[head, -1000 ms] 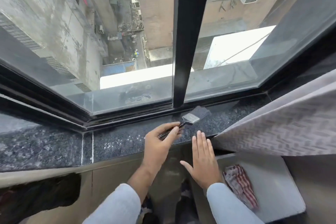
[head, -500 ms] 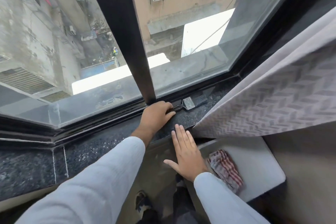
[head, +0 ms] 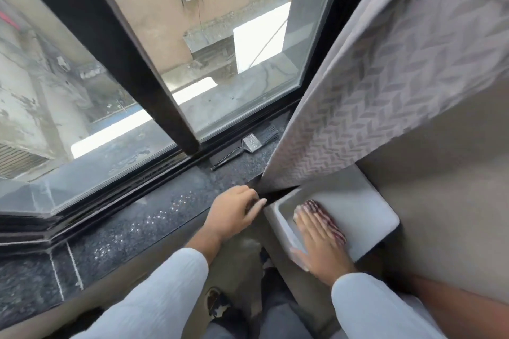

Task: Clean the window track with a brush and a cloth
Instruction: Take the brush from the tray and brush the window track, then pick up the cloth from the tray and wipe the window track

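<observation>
A black paint brush (head: 246,146) with a silver ferrule lies on the dark granite sill (head: 154,217), beside the black window track (head: 165,166). No hand touches it. My left hand (head: 232,213) rests at the sill's front edge, fingers loosely curled around nothing. My right hand (head: 316,239) lies flat, fingers spread, on a red-and-white striped cloth (head: 329,221) on a white ledge (head: 366,212) below the sill at the right. The hand covers much of the cloth.
A grey patterned curtain (head: 391,74) hangs over the right end of the sill, close to the brush bristles. A black vertical window frame (head: 132,58) meets the track left of the brush. A beige wall (head: 446,195) stands at the right.
My left hand has let go of the brush and drawn back to the sill's front edge. My right hand has moved right, off the sill, onto the striped cloth. The view has shifted right.
</observation>
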{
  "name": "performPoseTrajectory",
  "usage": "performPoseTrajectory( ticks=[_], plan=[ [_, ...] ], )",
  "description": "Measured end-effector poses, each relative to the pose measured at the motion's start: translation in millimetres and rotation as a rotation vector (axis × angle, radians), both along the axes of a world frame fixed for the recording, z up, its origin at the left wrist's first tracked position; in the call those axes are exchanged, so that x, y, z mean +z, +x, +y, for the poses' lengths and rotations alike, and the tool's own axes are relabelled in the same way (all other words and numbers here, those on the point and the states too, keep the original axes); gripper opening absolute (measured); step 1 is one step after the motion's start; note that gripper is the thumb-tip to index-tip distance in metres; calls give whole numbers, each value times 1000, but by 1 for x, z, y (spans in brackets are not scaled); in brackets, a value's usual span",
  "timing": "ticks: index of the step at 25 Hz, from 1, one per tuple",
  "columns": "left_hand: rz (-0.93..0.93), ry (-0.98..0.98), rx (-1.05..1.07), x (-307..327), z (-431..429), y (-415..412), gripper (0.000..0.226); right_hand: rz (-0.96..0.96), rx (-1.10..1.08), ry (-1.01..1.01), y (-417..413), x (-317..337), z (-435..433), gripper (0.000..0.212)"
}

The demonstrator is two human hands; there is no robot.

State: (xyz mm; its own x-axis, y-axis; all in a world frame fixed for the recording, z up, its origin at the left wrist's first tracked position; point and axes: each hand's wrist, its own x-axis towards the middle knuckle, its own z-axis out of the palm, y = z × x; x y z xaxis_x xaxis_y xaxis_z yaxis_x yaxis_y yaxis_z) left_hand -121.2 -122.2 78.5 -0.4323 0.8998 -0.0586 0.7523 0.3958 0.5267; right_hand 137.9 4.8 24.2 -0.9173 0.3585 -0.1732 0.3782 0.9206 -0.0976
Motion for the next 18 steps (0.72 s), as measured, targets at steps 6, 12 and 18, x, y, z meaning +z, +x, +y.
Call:
performPoseTrajectory(
  ticks=[6,12,18],
  plan=[
    [-98,-166,-391,-48,80,73,45,-123,-590,-38,101,-10,23,97],
    [153,-358,-578,-107,141,98,58,-141,-522,-57,128,-48,19,96],
    [-18,-446,-491,-95,159,115,34,-61,-558,-169,115,-46,32,85]
  ],
)
